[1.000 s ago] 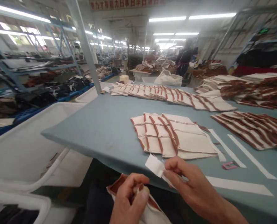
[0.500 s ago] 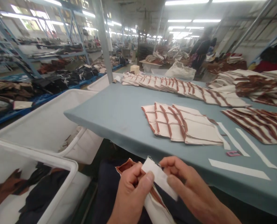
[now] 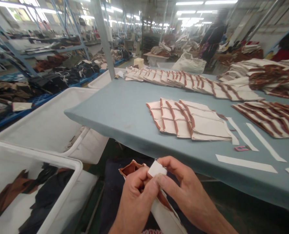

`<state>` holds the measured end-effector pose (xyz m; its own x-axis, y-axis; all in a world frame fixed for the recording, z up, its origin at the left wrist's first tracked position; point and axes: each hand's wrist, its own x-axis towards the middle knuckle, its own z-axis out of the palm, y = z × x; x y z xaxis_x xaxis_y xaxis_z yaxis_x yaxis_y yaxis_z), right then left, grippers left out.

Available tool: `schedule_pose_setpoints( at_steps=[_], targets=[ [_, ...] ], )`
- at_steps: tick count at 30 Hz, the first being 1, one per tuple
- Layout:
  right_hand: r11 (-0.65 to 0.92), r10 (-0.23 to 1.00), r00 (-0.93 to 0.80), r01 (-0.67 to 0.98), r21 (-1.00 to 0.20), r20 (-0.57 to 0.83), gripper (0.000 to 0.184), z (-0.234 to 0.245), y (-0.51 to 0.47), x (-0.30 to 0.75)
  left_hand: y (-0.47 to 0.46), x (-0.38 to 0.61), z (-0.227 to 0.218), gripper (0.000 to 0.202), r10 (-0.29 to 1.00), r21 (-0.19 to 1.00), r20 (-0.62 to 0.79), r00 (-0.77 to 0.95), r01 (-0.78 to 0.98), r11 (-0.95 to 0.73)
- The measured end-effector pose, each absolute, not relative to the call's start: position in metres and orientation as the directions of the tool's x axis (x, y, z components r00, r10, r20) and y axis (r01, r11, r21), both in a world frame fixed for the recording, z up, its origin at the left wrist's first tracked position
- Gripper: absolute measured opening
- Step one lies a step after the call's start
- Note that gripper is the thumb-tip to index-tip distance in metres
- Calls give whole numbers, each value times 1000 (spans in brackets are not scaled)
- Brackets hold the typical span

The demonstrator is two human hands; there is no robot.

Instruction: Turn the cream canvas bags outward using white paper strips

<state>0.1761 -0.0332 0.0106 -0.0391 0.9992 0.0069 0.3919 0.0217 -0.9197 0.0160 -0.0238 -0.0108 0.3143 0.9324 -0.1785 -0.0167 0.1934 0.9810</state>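
Low in front of me, below the table's near edge, my left hand (image 3: 137, 195) pinches a cream-and-brown sewn fabric piece (image 3: 167, 216) together with a white strip (image 3: 156, 169). The fabric's brown inner side shows at its open top corner, and its lower part hangs down past my wrist. Close against the left, my right hand (image 3: 185, 187) is closed on the white strip, thumb and forefinger at its folded end. The thumbs hide part of the strip. Dark cloth with red lettering lies under the fabric piece.
On the blue-green table (image 3: 105, 113) lie overlapping cream-and-brown fabric pieces (image 3: 178, 118), loose white strips (image 3: 246, 163) and a small pink tool (image 3: 241, 148). More fabric stacks (image 3: 271, 117) lie right and behind. White bins (image 3: 76, 165) stand left; a person (image 3: 211, 39) is farther back.
My right hand has moved left towards my left hand. The white strip's free end, which slanted down to the right, is now folded over near my thumbs.
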Motion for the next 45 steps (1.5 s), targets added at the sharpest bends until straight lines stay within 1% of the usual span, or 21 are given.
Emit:
schedule_pose_setpoints(
  at_steps=[2,4,5,6,7,9,11,13,15,17,19,21,23,26,29,32,34,36,38,41,45],
  targets=[
    [172,969,67,498,-850,236,21,4,-36,177,-24,18,-13,40,936,980,-190,295,-5,200],
    [329,874,79,630,-703,480,20,1,-39,178,-24,21,-14,39,950,983,-182,255,28,181],
    [387,835,38,668,-636,549,18,1,-40,178,-25,23,-15,37,957,986,-168,235,57,159],
    [433,815,-11,678,-595,580,17,2,-42,178,-25,25,-15,35,965,988,-145,220,89,128],
    [461,812,-50,666,-586,582,18,2,-43,178,-25,26,-15,34,970,989,-116,213,120,92],
    [463,841,-64,601,-652,538,20,3,-45,176,-25,27,-15,28,969,988,-47,244,155,9],
    [375,906,-18,499,-782,423,19,1,-48,173,-25,26,-13,24,956,986,15,292,156,-63],
    [190,975,35,367,-910,218,16,-3,-49,172,-24,23,-12,25,943,982,50,328,157,-106],
    [-5,998,59,191,-981,7,14,-8,-49,172,-23,22,-10,28,934,978,63,352,163,-127],
    [-142,987,68,-11,-990,-143,23,-13,-46,173,-23,23,-10,29,924,979,63,378,157,-131],
    [-209,974,49,-179,-961,-221,34,-19,-42,175,-24,26,-12,27,919,986,29,393,140,-91],
    [-242,964,33,-290,-926,-263,38,-24,-38,176,-26,30,-16,23,925,993,-30,379,121,-17],
    [-257,958,34,-340,-905,-285,40,-31,-36,176,-30,33,-22,20,937,993,-111,331,71,93],
    [-272,949,61,-333,-903,-309,41,-42,-34,172,-35,34,-33,25,940,965,-239,242,-46,258],
    [-247,945,149,-255,-935,-291,44,-50,-31,170,-36,32,-44,39,910,921,-340,236,-112,373],
    [-149,939,293,-121,-981,-179,45,-51,-27,176,-33,27,-52,46,852,873,-434,292,-96,478],
    [-102,926,355,-89,-991,-127,44,-48,-27,184,-30,24,-53,48,834,875,-447,324,-36,483],
    [-138,930,328,-113,-984,-168,43,-41,-33,191,-28,21,-48,48,849,902,-417,324,31,431],
    [-235,941,221,-117,-965,-256,43,-34,-44,195,-25,19,-41,46,876,923,-384,291,87,375],
    [-316,945,78,-23,-949,-316,42,-29,-60,192,-20,19,-32,46,909,936,-352,224,114,334],
    [-306,949,89,38,-951,-302,37,-29,-66,183,-17,22,-29,45,908,937,-348,232,77,340]
  ],
)
